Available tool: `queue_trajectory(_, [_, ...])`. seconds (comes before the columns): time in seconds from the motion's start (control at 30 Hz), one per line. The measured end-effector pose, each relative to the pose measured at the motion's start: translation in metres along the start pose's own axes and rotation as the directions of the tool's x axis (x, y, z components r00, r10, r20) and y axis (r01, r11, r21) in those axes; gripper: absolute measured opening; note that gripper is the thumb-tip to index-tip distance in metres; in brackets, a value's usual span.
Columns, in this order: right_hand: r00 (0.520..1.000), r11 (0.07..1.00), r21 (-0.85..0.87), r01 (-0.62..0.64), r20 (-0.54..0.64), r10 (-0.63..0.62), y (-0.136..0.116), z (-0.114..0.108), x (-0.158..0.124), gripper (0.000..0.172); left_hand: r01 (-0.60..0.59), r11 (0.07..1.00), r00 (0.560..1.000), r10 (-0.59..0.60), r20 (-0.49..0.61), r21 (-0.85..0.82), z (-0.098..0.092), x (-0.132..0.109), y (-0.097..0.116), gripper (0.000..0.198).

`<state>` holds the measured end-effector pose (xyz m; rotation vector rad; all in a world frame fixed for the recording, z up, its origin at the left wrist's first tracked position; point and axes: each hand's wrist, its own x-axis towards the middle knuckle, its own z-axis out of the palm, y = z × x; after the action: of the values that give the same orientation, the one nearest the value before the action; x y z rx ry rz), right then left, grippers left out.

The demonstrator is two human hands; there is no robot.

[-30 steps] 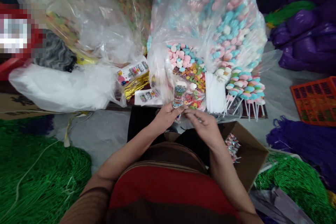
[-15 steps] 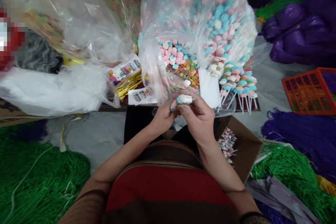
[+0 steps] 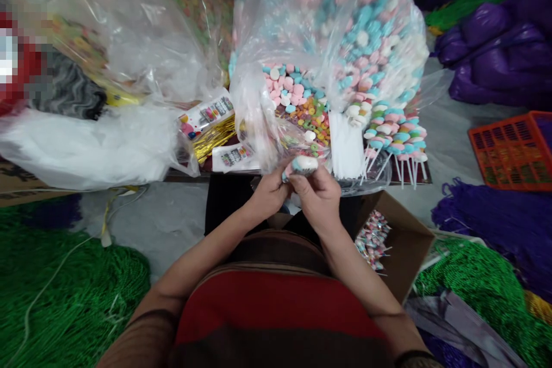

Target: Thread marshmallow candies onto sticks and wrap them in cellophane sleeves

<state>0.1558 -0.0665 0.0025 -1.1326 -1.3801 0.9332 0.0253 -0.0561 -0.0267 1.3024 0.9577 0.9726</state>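
Observation:
My left hand (image 3: 268,194) and my right hand (image 3: 317,195) meet in front of my chest, both pinched round a candy skewer (image 3: 302,164) with white, blue and pink sweets at its top. Right behind the hands an open clear bag of pastel sweets (image 3: 297,92) leans forward, with ring-shaped coloured candy (image 3: 314,119) below it. A bundle of white sticks (image 3: 345,149) stands right of that. Finished candy skewers (image 3: 394,132) lie in a row further right.
A cardboard box (image 3: 405,247) with wrapped skewers (image 3: 371,238) sits by my right elbow. Gold twist ties (image 3: 213,138) and printed labels (image 3: 235,156) lie left. Large clear bags (image 3: 129,40), green bead piles (image 3: 64,293), purple bead piles (image 3: 495,218) and an orange crate (image 3: 513,152) surround me.
My hands have come together and risen slightly; the right hand moved from beside the skewer to gripping it from the front. The skewer's clear wrapper shown a second ago is now covered.

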Motion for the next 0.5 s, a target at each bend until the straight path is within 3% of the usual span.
queue_trajectory(0.07, [0.995,0.990,0.120,-0.073,0.069,0.065,-0.003,-0.005,0.011,0.041,0.138,0.983,0.989,-0.130,0.074,-0.121,-0.001,0.001,0.009,0.039])
queue_trajectory(0.17, [0.978,0.974,0.179,-0.141,0.176,0.110,-0.009,-0.012,0.029,0.066,0.323,0.893,0.935,-0.251,0.251,-0.312,0.001,0.002,0.018,0.038])
queue_trajectory(0.23, [0.960,0.968,0.148,-0.202,0.223,0.167,-0.009,-0.012,0.036,0.069,0.390,0.843,0.896,-0.256,0.362,-0.371,0.003,0.001,0.020,0.042])
queue_trajectory(0.3, [0.956,0.964,0.121,-0.239,0.204,0.211,-0.005,-0.007,0.039,0.066,0.387,0.861,0.886,-0.248,0.392,-0.330,0.005,0.000,0.019,0.047])
queue_trajectory(0.33, [0.962,0.966,0.107,-0.237,0.166,0.218,-0.003,-0.003,0.038,0.064,0.350,0.900,0.902,-0.248,0.354,-0.261,0.005,0.000,0.018,0.047])
queue_trajectory(0.4, [0.978,0.976,0.074,-0.207,0.055,0.203,0.003,0.004,0.037,0.061,0.224,0.974,0.961,-0.218,0.169,-0.016,0.006,0.000,0.014,0.043])
queue_trajectory(0.43, [0.982,0.980,0.060,-0.190,0.001,0.190,0.006,0.008,0.036,0.060,0.165,0.977,0.984,-0.173,0.050,0.135,0.006,0.000,0.011,0.039])
queue_trajectory(0.5, [0.982,0.985,0.041,-0.167,-0.082,0.170,0.009,0.011,0.035,0.059,0.102,0.925,0.988,-0.052,-0.144,0.367,0.007,0.001,0.008,0.034])
